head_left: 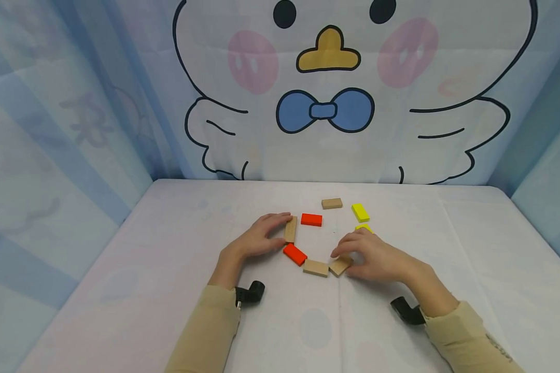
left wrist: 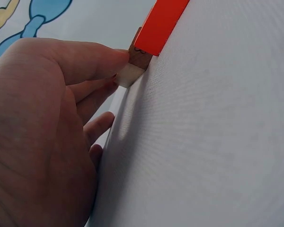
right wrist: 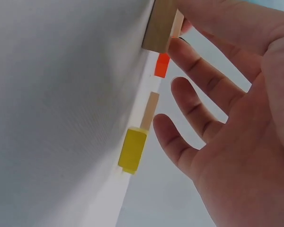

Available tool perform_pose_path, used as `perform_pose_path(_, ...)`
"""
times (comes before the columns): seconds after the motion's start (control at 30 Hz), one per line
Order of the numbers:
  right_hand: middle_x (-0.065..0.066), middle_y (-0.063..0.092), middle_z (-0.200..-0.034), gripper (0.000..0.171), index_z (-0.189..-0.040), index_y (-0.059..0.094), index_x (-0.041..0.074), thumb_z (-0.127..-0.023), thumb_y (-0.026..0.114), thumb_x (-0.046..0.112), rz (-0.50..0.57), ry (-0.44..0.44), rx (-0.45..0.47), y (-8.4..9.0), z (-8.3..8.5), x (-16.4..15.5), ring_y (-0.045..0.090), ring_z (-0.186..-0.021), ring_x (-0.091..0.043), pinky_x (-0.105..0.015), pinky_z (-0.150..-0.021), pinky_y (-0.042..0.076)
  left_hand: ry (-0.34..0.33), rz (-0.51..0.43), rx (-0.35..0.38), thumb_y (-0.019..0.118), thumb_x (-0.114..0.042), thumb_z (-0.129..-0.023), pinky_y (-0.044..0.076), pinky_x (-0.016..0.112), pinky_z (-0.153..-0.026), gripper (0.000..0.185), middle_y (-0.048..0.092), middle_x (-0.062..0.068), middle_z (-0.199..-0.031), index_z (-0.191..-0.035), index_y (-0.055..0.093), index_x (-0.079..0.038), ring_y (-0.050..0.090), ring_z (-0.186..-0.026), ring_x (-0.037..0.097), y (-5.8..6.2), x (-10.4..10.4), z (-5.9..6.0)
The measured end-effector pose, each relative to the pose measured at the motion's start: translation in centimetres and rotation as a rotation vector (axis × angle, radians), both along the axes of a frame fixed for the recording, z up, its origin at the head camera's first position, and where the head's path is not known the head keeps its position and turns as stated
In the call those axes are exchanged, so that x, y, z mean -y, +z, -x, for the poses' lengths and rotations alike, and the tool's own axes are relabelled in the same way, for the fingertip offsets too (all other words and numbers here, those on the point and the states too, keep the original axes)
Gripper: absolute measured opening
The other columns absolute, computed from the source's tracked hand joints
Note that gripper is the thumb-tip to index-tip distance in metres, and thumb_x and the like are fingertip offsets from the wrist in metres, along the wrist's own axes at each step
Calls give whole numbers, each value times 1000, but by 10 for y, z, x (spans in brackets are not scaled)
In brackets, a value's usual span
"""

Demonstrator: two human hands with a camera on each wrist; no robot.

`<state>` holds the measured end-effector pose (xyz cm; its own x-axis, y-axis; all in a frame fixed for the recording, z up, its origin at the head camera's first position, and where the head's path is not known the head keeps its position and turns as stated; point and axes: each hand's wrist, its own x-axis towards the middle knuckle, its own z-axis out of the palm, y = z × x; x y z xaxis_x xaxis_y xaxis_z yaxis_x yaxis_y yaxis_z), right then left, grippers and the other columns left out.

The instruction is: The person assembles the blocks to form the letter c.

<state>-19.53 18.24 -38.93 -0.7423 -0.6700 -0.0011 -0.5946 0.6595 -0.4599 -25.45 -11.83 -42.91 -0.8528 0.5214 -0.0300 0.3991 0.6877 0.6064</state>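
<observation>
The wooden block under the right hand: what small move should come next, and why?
Probably the right hand should turn its wooden block a little more toward the half-hidden yellow block. The blocks lie in a rough ring on the table, and this one touches the neighbouring wooden block but leaves that side unclosed.

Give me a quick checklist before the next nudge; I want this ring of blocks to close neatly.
1. Left hand on the left wooden block: ok, thumb and fingers pinch it.
2. Right hand on the lower right wooden block: ok, fingertips hold it.
3. That block meets the bottom wooden block: ok, corners touch.
4. Ring closed: not ok, gaps around the far wooden block.
5. Near yellow block position: cannot tell, mostly hidden.
</observation>
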Motion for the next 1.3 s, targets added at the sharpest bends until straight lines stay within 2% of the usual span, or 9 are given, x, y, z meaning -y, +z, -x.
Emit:
perform_pose_path(0.27,16,56,-111,34,-110,67,25,-78,73,14,40,-44,3,4,3,-9,41,-112,-19,-44,-94,37,9,-9,12,58,-29,-89,21,49,-107,58,30,-7,-149,-144,38,-24,19,-136,22,2,-1,-2)
perform_pose_path(0.6,2,57,-118,34,-114,65,18,-81,72,16,56,-151,-19,10,12,-22,43,-112,-26,-49,-92,39,5,-10,16,58,-31,-89,21,48,-107,58,30,-8,-149,-144,38,-24,20,-136,21,0,0,-1)
perform_pose_path(1.3,-14,51,-128,34,-115,64,13,-81,71,12,-6,-254,-19,-1,37,-44,39,-118,-37,-57,-97,32,9,-4,7,58,-31,-90,21,48,-107,58,31,-8,-149,-144,38,-24,19,-137,22,0,-1,-1)
